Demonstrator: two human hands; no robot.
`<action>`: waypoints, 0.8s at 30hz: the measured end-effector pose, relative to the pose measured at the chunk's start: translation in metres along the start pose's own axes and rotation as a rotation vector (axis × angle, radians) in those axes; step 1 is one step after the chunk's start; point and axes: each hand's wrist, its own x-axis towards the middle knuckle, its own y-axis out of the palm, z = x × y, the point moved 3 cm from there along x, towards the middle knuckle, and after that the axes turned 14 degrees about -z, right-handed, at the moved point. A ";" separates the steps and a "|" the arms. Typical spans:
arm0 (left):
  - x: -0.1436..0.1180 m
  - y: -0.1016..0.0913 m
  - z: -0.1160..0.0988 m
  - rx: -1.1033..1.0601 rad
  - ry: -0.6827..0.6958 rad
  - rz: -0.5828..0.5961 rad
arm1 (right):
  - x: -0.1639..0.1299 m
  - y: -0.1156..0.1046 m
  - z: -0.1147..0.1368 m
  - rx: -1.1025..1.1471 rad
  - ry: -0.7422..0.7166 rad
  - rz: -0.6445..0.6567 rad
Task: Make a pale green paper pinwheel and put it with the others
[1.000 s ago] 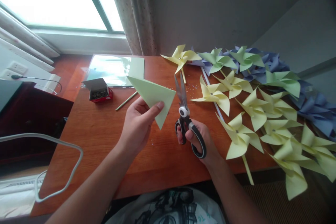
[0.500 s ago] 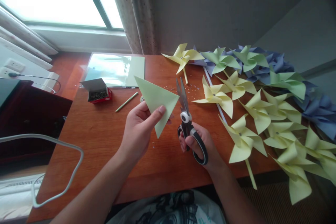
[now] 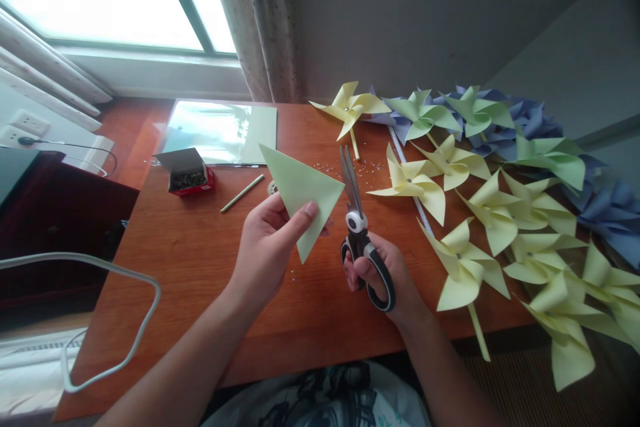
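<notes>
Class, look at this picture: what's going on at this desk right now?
A person sits at a wooden desk. The left hand holds up a folded green paper triangle. The right hand grips scissors, blades nearly closed, right at the triangle's right corner. Finished paper pinwheels, yellow, green and blue, lie piled along the desk's right side. A small open box and a green stick lie to the left.

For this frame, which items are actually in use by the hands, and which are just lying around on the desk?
In use:
left hand holding the pale green folded paper triangle
right hand gripping the black-handled scissors

Lying about:
finished yellow, green and blue paper pinwheels
small open red box
thin green stick
stack of green paper sheets
</notes>
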 end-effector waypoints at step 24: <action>-0.008 0.000 -0.002 0.094 0.046 0.067 | -0.002 0.003 0.011 -0.102 -0.113 -0.034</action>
